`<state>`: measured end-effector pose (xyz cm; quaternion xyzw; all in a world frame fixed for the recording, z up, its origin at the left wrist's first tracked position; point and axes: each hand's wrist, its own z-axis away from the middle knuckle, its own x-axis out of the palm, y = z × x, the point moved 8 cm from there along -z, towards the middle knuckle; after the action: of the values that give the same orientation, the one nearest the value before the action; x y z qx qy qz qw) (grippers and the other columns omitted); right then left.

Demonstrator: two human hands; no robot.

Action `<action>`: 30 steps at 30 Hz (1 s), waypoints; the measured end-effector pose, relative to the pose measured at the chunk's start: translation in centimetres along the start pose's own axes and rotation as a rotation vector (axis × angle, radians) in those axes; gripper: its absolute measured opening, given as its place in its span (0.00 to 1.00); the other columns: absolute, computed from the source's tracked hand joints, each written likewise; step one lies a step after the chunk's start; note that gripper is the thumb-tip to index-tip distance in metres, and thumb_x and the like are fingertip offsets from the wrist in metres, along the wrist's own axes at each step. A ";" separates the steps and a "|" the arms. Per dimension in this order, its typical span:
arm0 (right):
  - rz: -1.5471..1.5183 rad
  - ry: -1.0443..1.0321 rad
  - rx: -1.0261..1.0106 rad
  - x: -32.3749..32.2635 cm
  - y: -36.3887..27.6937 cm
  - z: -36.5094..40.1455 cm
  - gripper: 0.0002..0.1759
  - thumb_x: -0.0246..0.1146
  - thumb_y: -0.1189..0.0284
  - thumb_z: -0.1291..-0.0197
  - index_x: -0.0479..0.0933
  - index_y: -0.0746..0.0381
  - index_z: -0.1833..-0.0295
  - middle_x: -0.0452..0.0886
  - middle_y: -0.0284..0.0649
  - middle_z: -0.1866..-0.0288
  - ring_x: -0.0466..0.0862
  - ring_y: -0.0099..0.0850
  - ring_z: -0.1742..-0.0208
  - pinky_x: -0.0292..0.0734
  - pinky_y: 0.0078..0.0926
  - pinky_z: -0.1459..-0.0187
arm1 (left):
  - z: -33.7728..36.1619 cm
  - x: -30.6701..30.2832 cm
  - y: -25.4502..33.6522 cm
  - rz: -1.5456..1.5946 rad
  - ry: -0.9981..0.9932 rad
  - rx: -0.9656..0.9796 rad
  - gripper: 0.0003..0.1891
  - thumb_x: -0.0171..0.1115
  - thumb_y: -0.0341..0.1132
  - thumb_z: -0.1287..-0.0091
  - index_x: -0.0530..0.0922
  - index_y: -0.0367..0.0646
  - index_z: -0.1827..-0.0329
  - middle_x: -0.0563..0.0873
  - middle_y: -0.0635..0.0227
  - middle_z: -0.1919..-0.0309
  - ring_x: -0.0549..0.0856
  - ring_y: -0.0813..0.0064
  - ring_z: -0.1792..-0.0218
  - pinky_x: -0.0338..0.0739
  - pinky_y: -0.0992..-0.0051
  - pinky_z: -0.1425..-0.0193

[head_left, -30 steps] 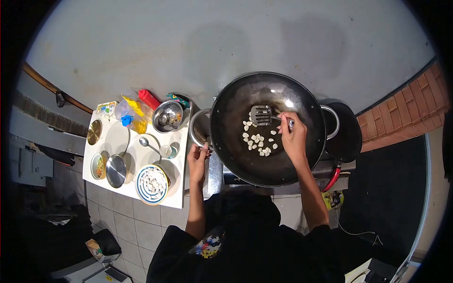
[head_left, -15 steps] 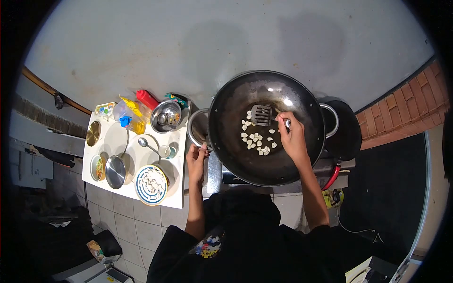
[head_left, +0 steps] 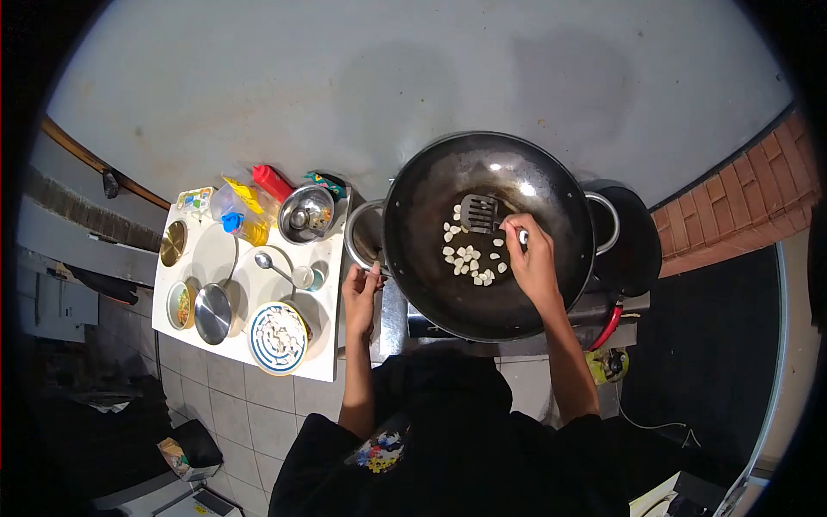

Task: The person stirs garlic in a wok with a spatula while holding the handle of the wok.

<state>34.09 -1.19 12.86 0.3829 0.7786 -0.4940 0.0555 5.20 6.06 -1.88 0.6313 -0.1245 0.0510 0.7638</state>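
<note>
A large black wok stands on the stove, tilted a little toward me. Several small white slices lie in a loose cluster on its bottom. My right hand is closed round the handle of a slotted spatula, whose dark blade rests just beside the upper slices. At the wok's left side, my left hand pinches the lower end of the metal loop handle.
On the left, a white table bears a blue-striped plate of white pieces, a steel bowl, an oil jug, a red squeeze bottle and a spoon. A black pan with a red handle sits right of the wok.
The view has shifted very slightly. Both hands keep their holds, and the spatula and white slices stay in nearly the same place in the wok.
</note>
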 end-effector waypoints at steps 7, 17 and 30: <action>-0.067 0.159 0.191 -5.3 0.7 0.3 0.02 0.58 0.79 0.35 0.74 0.67 0.60 0.83 0.41 0.66 0.80 0.25 0.72 0.74 0.23 0.69 | 0.1 0.2 0.3 0.002 -0.007 0.010 0.10 0.61 0.36 0.30 0.72 0.44 0.68 0.76 0.75 0.75 0.76 0.84 0.70 0.70 0.80 0.60; 0.171 0.174 0.287 -9.4 2.9 1.1 0.07 0.57 0.75 0.32 0.75 0.68 0.61 0.82 0.41 0.70 0.77 0.21 0.75 0.71 0.23 0.73 | -0.1 0.2 0.2 0.006 -0.002 0.003 0.08 0.61 0.34 0.30 0.74 0.43 0.66 0.77 0.76 0.73 0.75 0.85 0.69 0.71 0.80 0.60; -0.018 0.167 0.386 -7.0 3.9 2.1 0.08 0.57 0.73 0.31 0.74 0.67 0.62 0.83 0.38 0.70 0.75 0.16 0.78 0.68 0.18 0.77 | 0.1 0.5 0.4 0.027 -0.011 0.003 0.07 0.61 0.35 0.30 0.75 0.42 0.63 0.78 0.75 0.70 0.75 0.85 0.67 0.71 0.80 0.58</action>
<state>40.95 -5.86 12.18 0.4191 0.6750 -0.6009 -0.0880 5.60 5.98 -1.36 0.6309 -0.1370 0.0578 0.7614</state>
